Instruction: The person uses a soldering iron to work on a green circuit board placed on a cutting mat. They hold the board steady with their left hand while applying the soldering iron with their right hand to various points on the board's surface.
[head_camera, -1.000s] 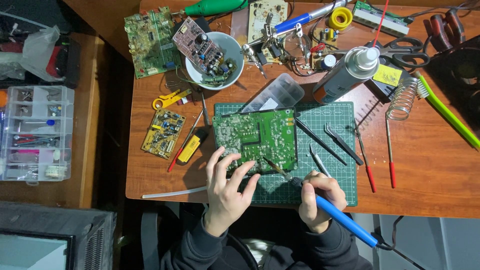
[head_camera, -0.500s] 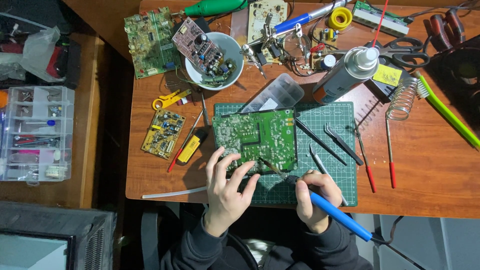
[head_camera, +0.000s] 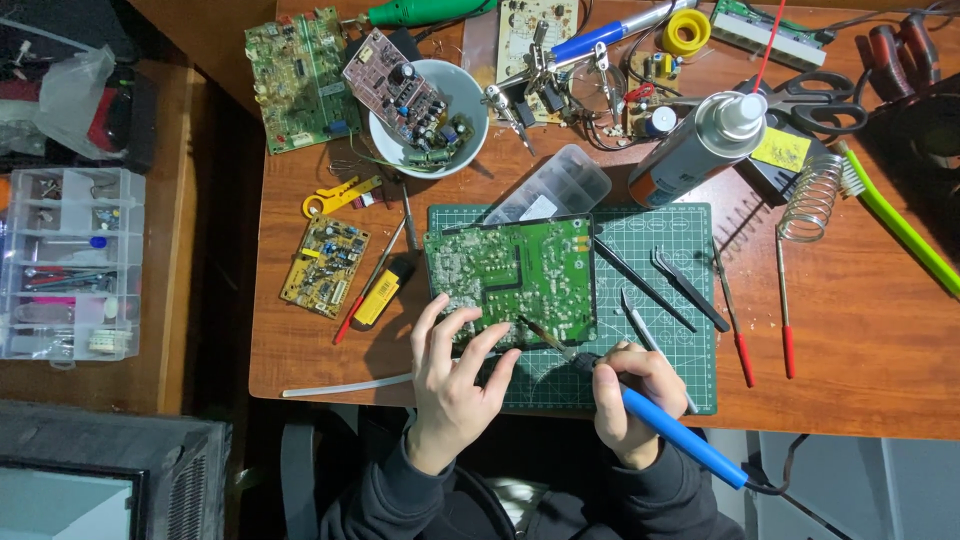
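Reading from left to right, we first meet a clear plastic parts organiser (head_camera: 68, 262) on the side shelf, then a small yellow circuit board (head_camera: 323, 265) and a yellow lighter (head_camera: 378, 297) lying on the wooden table (head_camera: 860, 330). Next comes our left hand (head_camera: 455, 375), fingers spread and pressed flat on the near edge of the green circuit board (head_camera: 510, 275), which lies solder side up on the green cutting mat (head_camera: 690, 230); the hand grips nothing, it only pins the board down. To do this step well, in our judgement, we keep that pressure steady so the board cannot skate on the mat, and we bring the tip to a single joint, keeping it clear of the neighbouring pads. Our right hand (head_camera: 630, 395) is closed in a pen-like grasp around the blue-handled soldering iron (head_camera: 655, 420), wrist low at the table's near edge, the handle trailing back to the right and the tip angled up-left onto the board's lower edge, just beside the left fingertips (head_camera: 505, 355). Farther right, black tweezers (head_camera: 685, 290) rest on the mat, with two red-handled probes (head_camera: 760, 320) beyond.
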